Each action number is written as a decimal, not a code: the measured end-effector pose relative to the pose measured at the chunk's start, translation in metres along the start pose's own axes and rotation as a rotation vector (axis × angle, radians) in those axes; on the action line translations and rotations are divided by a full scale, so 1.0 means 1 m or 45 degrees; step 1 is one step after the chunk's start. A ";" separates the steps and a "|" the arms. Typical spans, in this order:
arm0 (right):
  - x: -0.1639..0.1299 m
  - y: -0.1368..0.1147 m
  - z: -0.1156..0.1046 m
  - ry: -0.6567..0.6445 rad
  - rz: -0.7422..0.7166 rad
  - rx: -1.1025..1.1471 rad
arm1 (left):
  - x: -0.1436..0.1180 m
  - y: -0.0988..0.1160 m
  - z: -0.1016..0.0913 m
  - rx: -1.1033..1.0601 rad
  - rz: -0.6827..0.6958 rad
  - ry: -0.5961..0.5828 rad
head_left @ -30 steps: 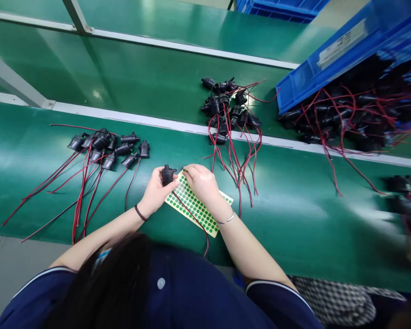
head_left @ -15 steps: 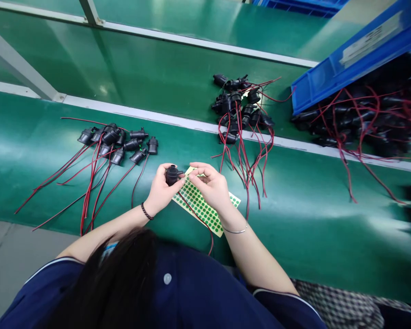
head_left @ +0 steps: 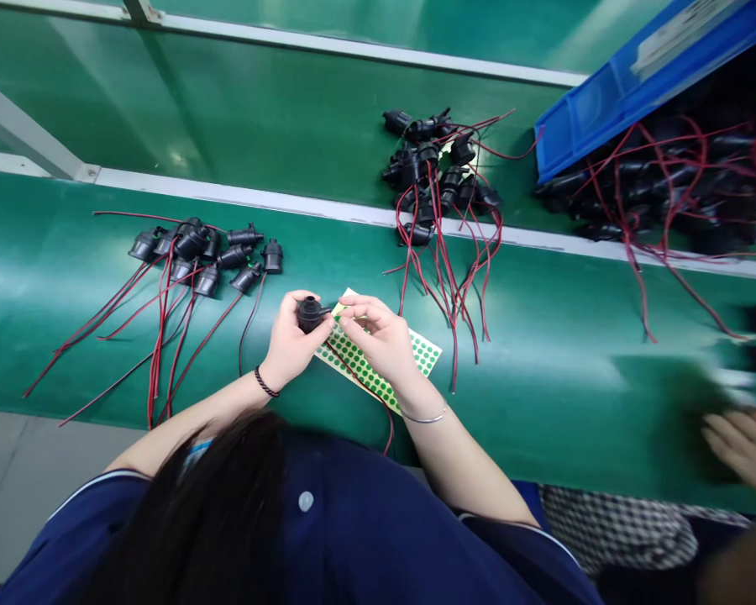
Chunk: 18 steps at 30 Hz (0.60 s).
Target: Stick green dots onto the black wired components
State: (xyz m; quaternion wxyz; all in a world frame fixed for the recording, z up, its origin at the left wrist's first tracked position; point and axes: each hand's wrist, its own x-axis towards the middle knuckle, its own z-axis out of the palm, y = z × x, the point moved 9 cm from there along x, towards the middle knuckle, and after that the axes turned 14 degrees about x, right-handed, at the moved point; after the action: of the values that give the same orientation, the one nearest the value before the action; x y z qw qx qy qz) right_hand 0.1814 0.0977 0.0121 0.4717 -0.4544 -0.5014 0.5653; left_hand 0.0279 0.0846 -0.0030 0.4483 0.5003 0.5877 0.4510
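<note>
My left hand (head_left: 294, 338) is closed around a small black pump (head_left: 311, 313), with its round spout up and its side nozzle toward my right hand. From it a thin red-and-black wire (head_left: 353, 376) trails toward my body. My right hand (head_left: 381, 336) is at the nozzle side, thumb and fingertips pinched together; whatever they hold is too small to make out. Beneath both hands lies a pale sheet of round green stickers (head_left: 423, 355), partly covered by my right hand. To the left rests a group of similar pumps (head_left: 207, 280) with long red wires.
A second pile of wired pumps (head_left: 425, 181) straddles the white rail (head_left: 328, 207). At the right, a tilted blue crate (head_left: 560, 151) spills more pumps (head_left: 674, 197). Another person's hand (head_left: 747, 445), blurred, reaches over the green tabletop (head_left: 560, 386) from the right edge.
The view has shifted slightly. My hands keep nearly the same pose, with the right fingertips a little nearer the pump's nozzle. Another person's hand has come in at the right.
</note>
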 end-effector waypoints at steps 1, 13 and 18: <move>0.000 -0.001 0.000 0.008 -0.005 0.000 | 0.000 0.000 0.000 0.005 0.005 0.002; 0.003 0.001 -0.001 -0.037 0.047 0.008 | -0.001 0.001 0.005 -0.015 -0.015 -0.059; 0.004 0.004 0.001 -0.075 0.079 0.030 | -0.002 0.001 0.008 -0.046 -0.018 -0.127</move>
State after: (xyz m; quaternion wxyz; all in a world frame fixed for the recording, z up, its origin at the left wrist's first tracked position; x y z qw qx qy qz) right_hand 0.1794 0.1016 0.0076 0.4443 -0.4472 -0.4941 0.5987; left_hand 0.0365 0.0837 -0.0039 0.4891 0.5097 0.5600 0.4329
